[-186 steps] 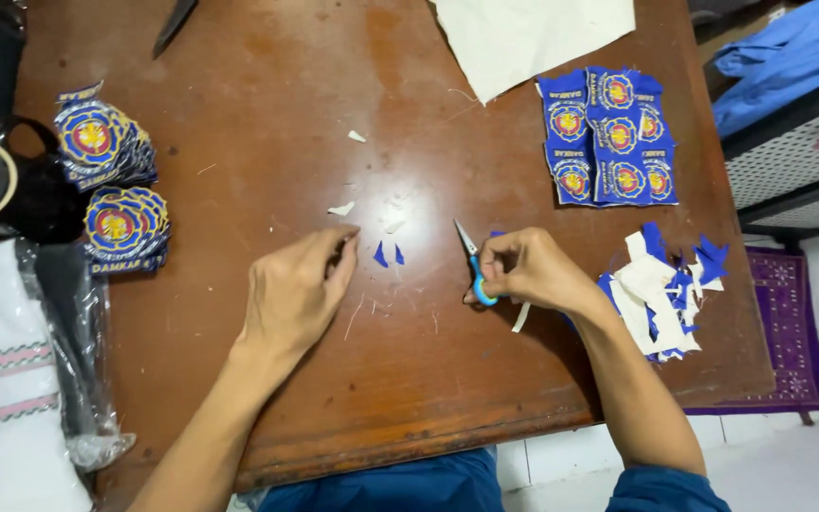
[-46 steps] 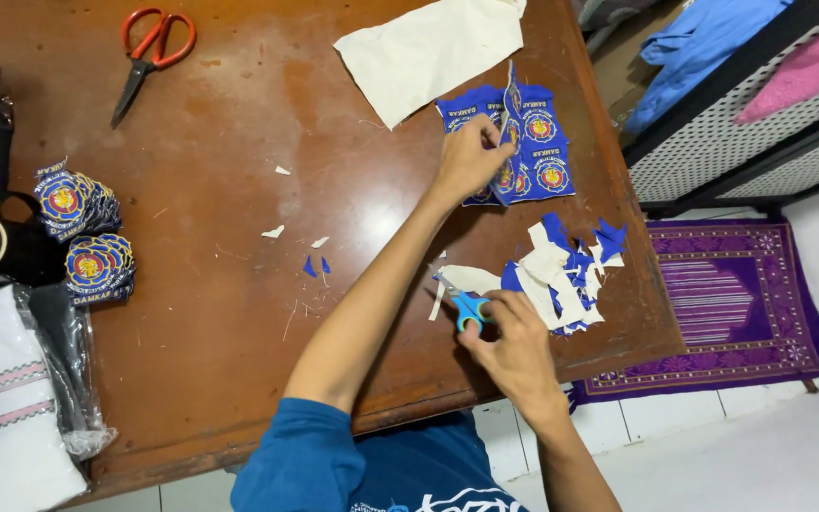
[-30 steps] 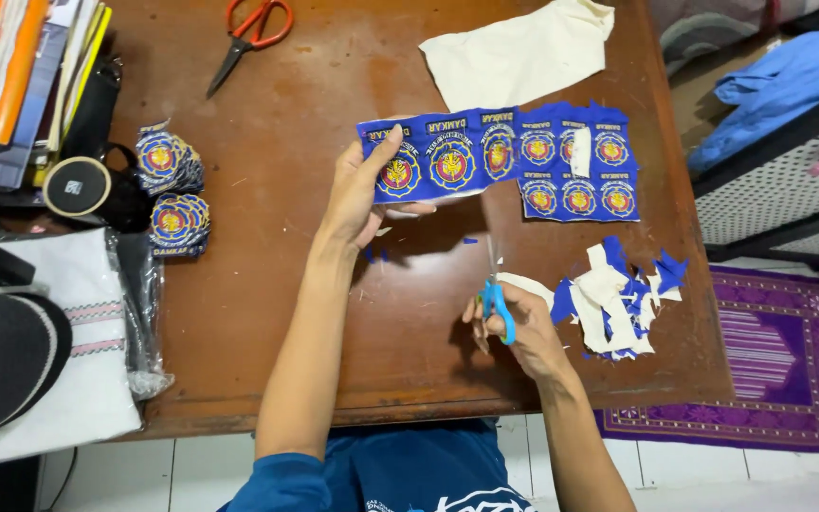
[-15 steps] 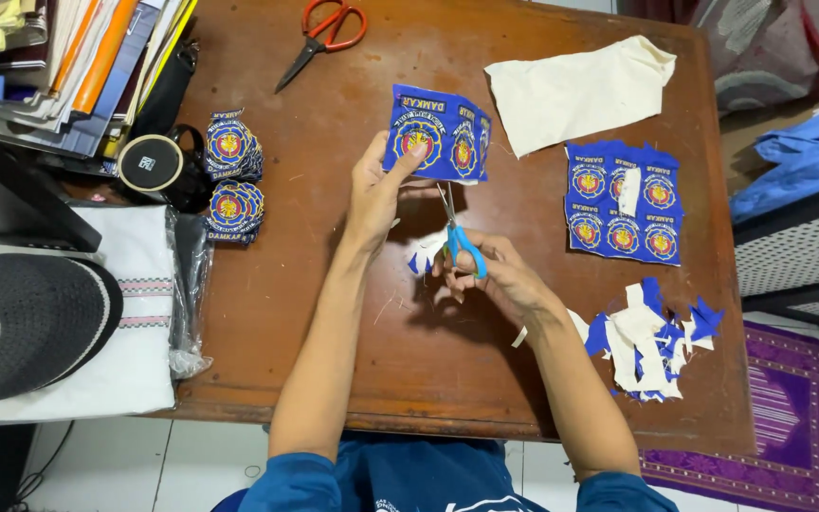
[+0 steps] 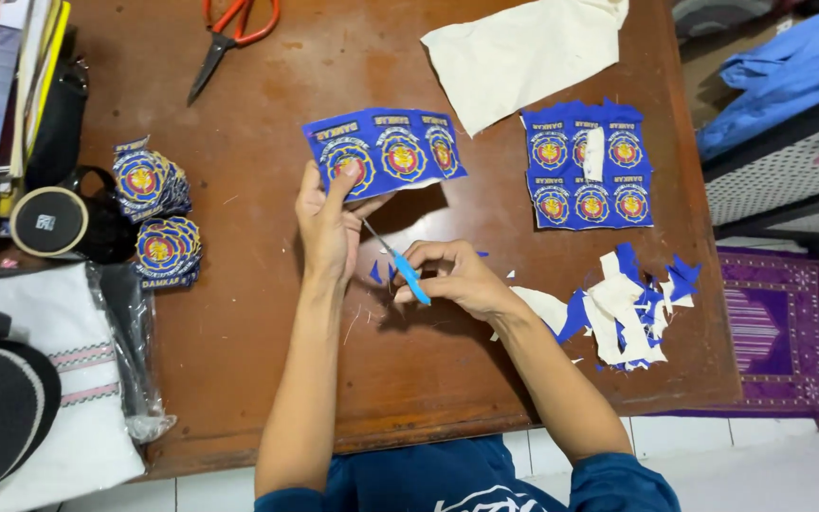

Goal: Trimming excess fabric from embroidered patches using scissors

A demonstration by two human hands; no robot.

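My left hand [image 5: 329, 228] holds up a blue strip of three embroidered patches [image 5: 386, 152] by its left end, above the wooden table [image 5: 258, 313]. My right hand [image 5: 452, 278] grips small blue-handled scissors [image 5: 400, 265], their blades pointing up-left toward the strip's lower edge beside my left thumb. A blue sheet of several uncut patches [image 5: 588, 171] lies flat to the right. Two stacks of cut round patches [image 5: 155, 213] sit at the left.
A pile of blue and white fabric scraps [image 5: 623, 308] lies near the table's right front edge. A cream cloth [image 5: 523, 57] is at the back, orange-handled scissors [image 5: 234, 33] at the back left. A tape roll [image 5: 46, 223], books and folded white cloth [image 5: 59, 398] crowd the left.
My left hand reached to the patch sheet, took a strip of three patches and brought it to the middle. My right hand with the scissors moved in under the strip.
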